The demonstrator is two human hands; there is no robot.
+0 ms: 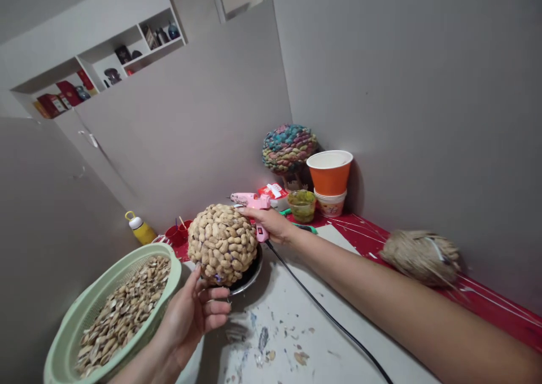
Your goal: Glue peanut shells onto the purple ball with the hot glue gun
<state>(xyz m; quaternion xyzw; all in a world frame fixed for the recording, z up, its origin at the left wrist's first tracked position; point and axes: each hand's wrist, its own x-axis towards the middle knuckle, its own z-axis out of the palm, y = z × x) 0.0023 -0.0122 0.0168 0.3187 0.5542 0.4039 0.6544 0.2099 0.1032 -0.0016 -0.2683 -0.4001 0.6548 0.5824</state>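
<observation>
A ball covered in peanut shells [222, 243] rests in a dark bowl with a shiny rim [250, 279]. Small purple patches show between the shells. My right hand [271, 223] is closed round a pink glue gun [250, 200] behind the ball's right side, with the nozzle pointing left. A black cord runs from its handle toward the lower right. Below the ball's lower left side, my left hand [197, 308] has its fingers apart and the palm turned up, with nothing held in it.
At the left stands a green basket [174, 271] of shells. Behind are a yellow bottle [143, 231], red cups [176, 234], a colourful ball [289, 148], an orange bucket [330, 176] and a tub [302, 206]. A twine bundle [419, 257] lies right; scraps dot the white board [313, 322].
</observation>
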